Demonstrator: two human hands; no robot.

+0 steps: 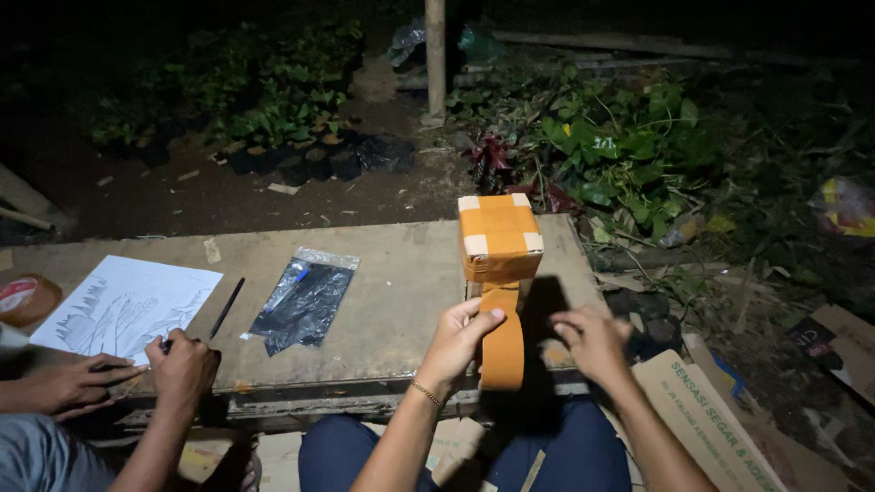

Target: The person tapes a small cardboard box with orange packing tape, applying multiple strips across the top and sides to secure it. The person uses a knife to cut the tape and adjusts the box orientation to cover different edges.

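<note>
Orange tape already covered most of the small box, which stood on the far edge of the desk — only pale squares at its top corners were left bare. From the box's front face a loose strip of the same tape hung down and bent back toward the person. The left hand pinched that strip near its upper part, thumb pressed against the sticky band, so it was closed on the tape. The right hand rested just beside the strip with fingers curled downward; whether it gripped anything could not be told in the dark. Judging from this, the wrapping looked well advanced, with the hanging length not yet laid down and the corners not yet covered.

Well apart on the left, another person's two hands worked with a pen over a sheet with a line drawing. A black pen and a dark plastic bag lay between the drawing and the box, and a tape roll sat at the far left edge.
</note>
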